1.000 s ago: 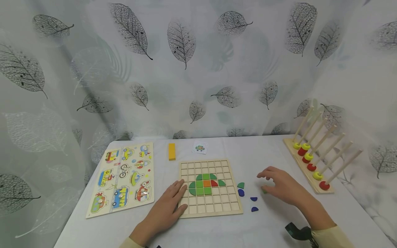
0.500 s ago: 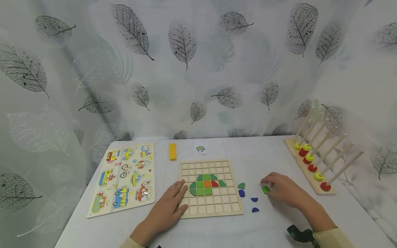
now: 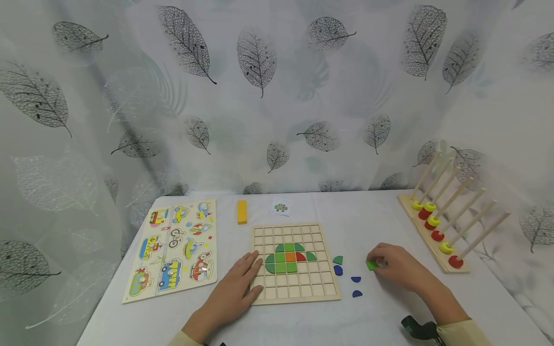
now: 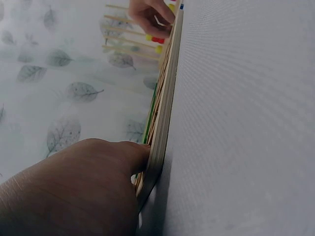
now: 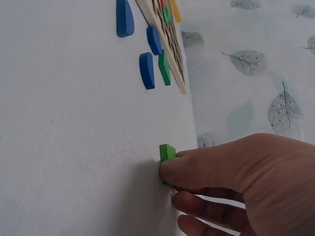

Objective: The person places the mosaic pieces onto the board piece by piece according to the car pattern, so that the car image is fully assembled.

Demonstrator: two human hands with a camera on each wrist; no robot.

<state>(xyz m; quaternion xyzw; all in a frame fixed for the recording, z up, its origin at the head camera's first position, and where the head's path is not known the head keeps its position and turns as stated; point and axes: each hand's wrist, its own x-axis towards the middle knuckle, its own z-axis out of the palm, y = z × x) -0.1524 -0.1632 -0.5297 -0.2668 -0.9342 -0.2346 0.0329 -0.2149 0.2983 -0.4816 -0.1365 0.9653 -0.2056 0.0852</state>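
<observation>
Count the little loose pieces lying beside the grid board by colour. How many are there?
Blue pieces: 3
Green: 2, a green piece lying on the table and a green square pinched by the right hand
Total: 5

The right hand [image 3: 396, 266] covers most of the green piece [image 3: 371, 265] it pinches, so in both the head and right wrist views only one corner shows and its full shape cannot be told. In the left wrist view the left hand [image 4: 74, 191] fills the lower corner, cut off by the picture's edge, and the grid board [image 4: 165, 98] appears edge-on, its cells and coloured pieces hidden. The small card [image 3: 281, 207] beyond the board is too small to read.
</observation>
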